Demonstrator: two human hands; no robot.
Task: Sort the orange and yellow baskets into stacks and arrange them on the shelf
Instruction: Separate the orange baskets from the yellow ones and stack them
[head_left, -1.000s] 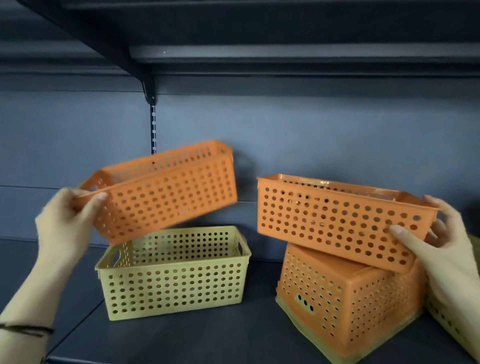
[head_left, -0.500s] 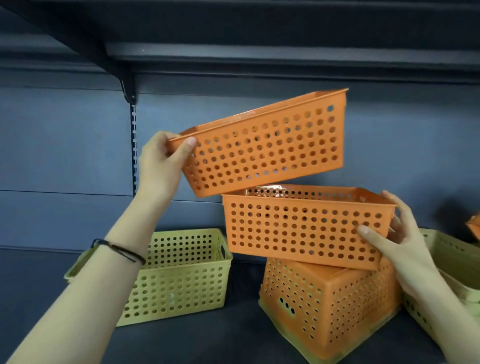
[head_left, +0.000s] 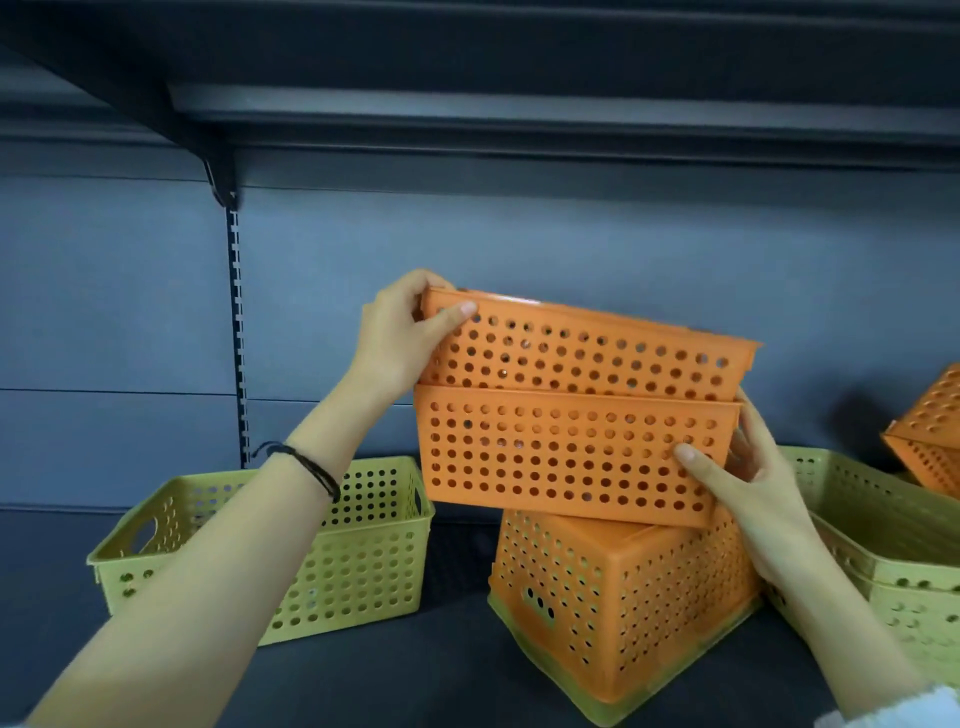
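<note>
1. Since half a second ago, the left hand (head_left: 400, 343) is bringing its orange basket (head_left: 587, 353) down out of the air and into the second orange basket (head_left: 571, 457). The two are now nesting, with the upper one only partway in and slightly tilted.
2. That left hand is gripping the upper basket's left end, thumb on the front wall and fingers curled over the rim. The right hand (head_left: 743, 483) is clasping the lower basket's right end, thumb across the front.
3. Both are hovering right above the upturned orange basket (head_left: 623, 592); whether they are resting on it, I cannot tell.
4. Sorting is looking only partly done.
   - One orange pair is forming.
   - A lone yellow basket (head_left: 363, 551) is standing left of the upturned one.
   - Nested yellow baskets (head_left: 883, 545) are sitting to its right, with more orange baskets (head_left: 930, 431) beyond them.
   - The upturned basket, with a yellow rim showing beneath it, is still waiting to be separated.
   - The stacks then need lining up on the shelf (head_left: 415, 675).
5. No brand, label or writing is showing anywhere.
</note>
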